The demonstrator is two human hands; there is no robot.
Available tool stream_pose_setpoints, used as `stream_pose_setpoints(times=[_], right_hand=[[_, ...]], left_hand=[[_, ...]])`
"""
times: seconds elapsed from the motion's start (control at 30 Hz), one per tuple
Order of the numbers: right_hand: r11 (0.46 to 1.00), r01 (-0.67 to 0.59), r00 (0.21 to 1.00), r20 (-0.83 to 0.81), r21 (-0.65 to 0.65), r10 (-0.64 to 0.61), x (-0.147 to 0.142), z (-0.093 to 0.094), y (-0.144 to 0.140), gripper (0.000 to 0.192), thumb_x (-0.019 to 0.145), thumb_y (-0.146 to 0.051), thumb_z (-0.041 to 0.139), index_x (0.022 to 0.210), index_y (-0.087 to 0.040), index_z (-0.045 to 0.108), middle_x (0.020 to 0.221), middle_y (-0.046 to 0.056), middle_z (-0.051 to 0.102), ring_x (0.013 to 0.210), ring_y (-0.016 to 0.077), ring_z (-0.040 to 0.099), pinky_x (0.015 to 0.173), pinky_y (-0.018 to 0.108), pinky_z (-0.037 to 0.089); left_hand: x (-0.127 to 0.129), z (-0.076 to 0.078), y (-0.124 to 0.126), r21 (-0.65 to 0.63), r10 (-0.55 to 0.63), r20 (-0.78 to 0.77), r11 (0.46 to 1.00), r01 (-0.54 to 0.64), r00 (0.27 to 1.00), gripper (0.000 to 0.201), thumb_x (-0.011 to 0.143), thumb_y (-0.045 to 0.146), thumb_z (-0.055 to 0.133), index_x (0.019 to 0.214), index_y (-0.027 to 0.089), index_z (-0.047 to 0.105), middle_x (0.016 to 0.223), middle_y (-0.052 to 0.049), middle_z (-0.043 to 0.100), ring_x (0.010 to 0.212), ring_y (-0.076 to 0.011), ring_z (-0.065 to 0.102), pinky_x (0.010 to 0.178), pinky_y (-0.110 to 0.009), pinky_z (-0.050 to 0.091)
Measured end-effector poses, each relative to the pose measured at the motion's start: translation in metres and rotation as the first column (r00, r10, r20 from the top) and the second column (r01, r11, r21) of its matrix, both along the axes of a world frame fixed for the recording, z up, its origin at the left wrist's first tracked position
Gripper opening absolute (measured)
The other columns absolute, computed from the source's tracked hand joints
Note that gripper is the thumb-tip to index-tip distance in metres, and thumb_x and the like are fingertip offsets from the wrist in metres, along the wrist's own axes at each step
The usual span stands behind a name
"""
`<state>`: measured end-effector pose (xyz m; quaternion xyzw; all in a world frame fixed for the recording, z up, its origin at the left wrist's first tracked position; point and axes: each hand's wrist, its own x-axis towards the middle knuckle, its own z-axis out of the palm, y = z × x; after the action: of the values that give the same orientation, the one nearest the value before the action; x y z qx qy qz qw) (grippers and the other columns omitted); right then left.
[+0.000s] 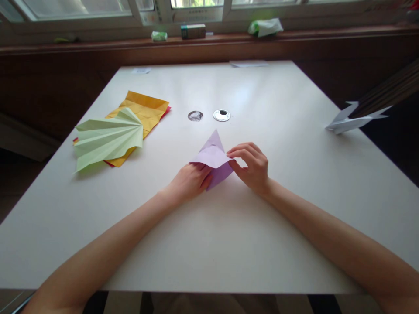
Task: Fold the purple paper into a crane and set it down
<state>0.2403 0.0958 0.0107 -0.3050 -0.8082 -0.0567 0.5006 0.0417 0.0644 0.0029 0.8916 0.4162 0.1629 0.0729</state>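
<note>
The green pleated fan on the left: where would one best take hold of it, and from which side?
Probably at the narrow gathered end of the green pleated fan, coming from its right, the table's middle. There the pleats converge into one stiff bundle; the spread left edge is thin and floppy. It lies on yellow paper.

Soft daylight from windows (pixel 196 8), glare on table (pixel 248 91), wide-angle edge distortion w/ dim surroundings

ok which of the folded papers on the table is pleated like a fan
The light green paper at the left, lying on the yellow sheet; the purple piece and the white one have no pleats.
</note>
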Motion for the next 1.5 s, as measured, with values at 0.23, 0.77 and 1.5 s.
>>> stream_pose_setpoints(times=[0.23, 0.77, 1.5], right_hand=[[0.998, -0.024, 0.998, 0.066, 0.053, 0.021, -0.002, -0.002, -0.001, 0.013, 0.074, -0.011, 0.061, 0.074, -0.022, 0.054, 0.074, 0.001, 0.068, 0.073, 0.0156, 0.06, 0.066, 0.029, 0.049], [0.992, 0.069, 0.993, -0.092, -0.105, -0.079, -0.002, 0.0, 0.001, 0.011, 0.075, -0.01, 0.057, 0.075, -0.021, 0.057, 0.074, 0.002, 0.065, 0.071, 0.0165, 0.06, 0.063, 0.031, 0.05], [0.988, -0.156, 0.979, 0.136, 0.009, 0.153, 0.021, 0.007, -0.016, 0.037, 0.073, 0.0, 0.045, 0.098, -0.025, 0.055, 0.113, 0.009, 0.054, 0.104, 0.0221, 0.053, 0.077, 0.041, 0.052]], left_hand=[[0.014, 0.005, 0.005, 0.039, -0.008, 0.003, 0.999, 0.007, 1.0, 0.034, 0.085, 0.021, 0.04, 0.115, 0.01, 0.05, 0.108, -0.015, 0.062, 0.101, -0.0285, 0.058, 0.082, -0.038, 0.048], [0.023, 0.004, 0.023, 0.043, -0.062, 0.126, 0.997, 0.057, 0.99, 0.039, 0.082, 0.024, 0.046, 0.119, 0.01, 0.043, 0.107, -0.015, 0.059, 0.105, -0.0289, 0.055, 0.085, -0.04, 0.047], [-0.001, 0.006, 0.021, 0.004, -0.065, 0.023, 0.998, 0.065, 0.998, 0.049, 0.091, 0.024, 0.032, 0.138, 0.016, 0.023, 0.119, -0.012, 0.057, 0.097, -0.024, 0.06, 0.076, -0.036, 0.052]])
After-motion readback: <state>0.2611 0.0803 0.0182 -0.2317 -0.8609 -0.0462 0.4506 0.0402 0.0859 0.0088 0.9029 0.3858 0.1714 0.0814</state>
